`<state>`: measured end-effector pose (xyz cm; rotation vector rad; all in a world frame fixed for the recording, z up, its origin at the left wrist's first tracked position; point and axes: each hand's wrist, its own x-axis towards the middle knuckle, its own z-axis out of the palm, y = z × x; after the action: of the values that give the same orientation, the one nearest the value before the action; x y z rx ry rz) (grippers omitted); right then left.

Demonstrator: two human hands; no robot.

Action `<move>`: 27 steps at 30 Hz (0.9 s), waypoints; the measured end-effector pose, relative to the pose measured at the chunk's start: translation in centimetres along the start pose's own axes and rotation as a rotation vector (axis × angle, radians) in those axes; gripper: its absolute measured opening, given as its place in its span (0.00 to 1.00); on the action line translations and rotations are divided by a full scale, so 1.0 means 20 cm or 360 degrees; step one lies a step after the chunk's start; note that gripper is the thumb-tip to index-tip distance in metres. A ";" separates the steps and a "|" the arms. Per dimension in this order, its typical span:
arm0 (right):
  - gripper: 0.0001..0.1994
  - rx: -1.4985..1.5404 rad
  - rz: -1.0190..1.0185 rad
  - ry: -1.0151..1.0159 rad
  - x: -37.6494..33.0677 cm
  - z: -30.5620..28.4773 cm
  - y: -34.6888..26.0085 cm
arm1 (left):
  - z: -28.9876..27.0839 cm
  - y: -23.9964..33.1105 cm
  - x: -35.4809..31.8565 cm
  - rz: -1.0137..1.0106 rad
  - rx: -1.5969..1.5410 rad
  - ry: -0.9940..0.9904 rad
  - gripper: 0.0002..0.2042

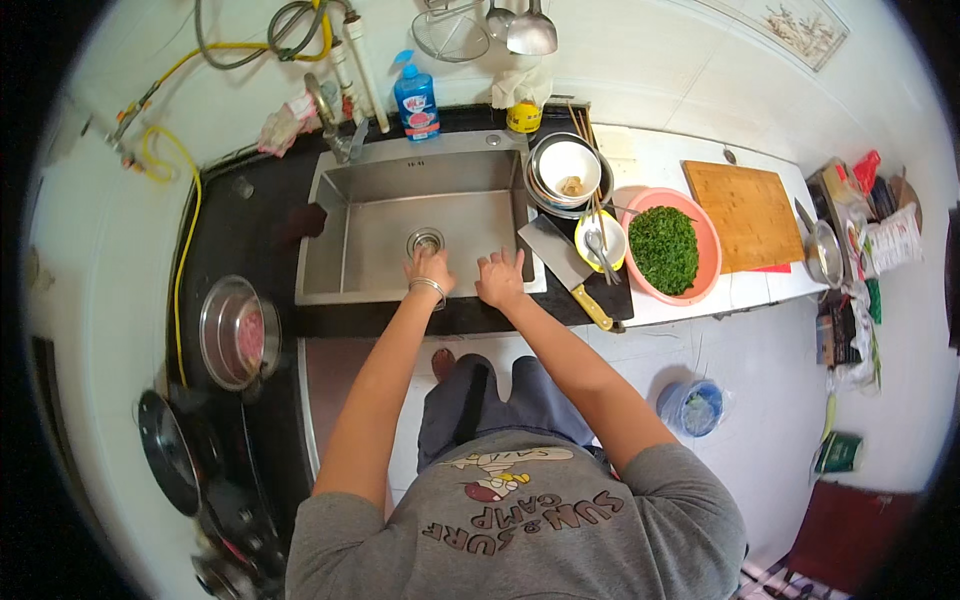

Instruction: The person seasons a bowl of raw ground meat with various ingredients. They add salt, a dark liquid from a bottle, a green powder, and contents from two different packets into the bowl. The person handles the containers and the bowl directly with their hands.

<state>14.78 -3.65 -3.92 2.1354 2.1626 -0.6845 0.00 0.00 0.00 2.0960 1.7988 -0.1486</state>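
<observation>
Steel sink [395,205]: upper centre of frame, in black tabletop [250,225] | Left hand [430,269]: mid-frame, fingers over drain [425,237], grip cannot be told | Right hand [499,277]: fingers spread, at sink's front rim

Round steel drain [424,238] partly covered by the bare left grip [430,268]
Whether they touch cannot be told. The broad steel ladle [532,36] is cut off at the far edge, the grey T-shirt [590,560] at the near. Silver metal cookware [222,582], near left, is blurred; the round white bowl [562,155] has brown contents [571,186] too small to tell.
</observation>
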 end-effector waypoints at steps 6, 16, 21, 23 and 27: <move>0.28 0.0089 -0.0213 0.0221 -0.30 -0.07 0.14 | 0.09 0.18 -0.34 -0.0129 -0.0146 0.0106 0.23; 0.21 0.0274 -0.0534 0.0516 -0.38 -0.08 0.11 | 0.12 0.13 -0.85 -0.0261 -0.0386 0.0466 0.21; 0.13 0.0787 -0.0697 0.0168 -0.42 0.08 -0.16 | 0.23 -0.15 -1.25 -0.0506 -0.0657 0.0569 0.20; 0.11 0.0911 -0.0786 0.0056 -0.56 0.13 -0.35 | 0.33 -0.31 -1.46 -0.0570 -0.0818 0.0633 0.20; 0.12 0.0842 -0.1033 0.0006 -0.74 0.32 -0.69 | 0.37 -0.55 -1.82 -0.0688 -0.0933 0.0774 0.20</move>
<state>0.60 -19.13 -0.98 1.5294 2.9521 -1.4196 -16.02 -35.20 2.29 1.3836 2.1953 0.7467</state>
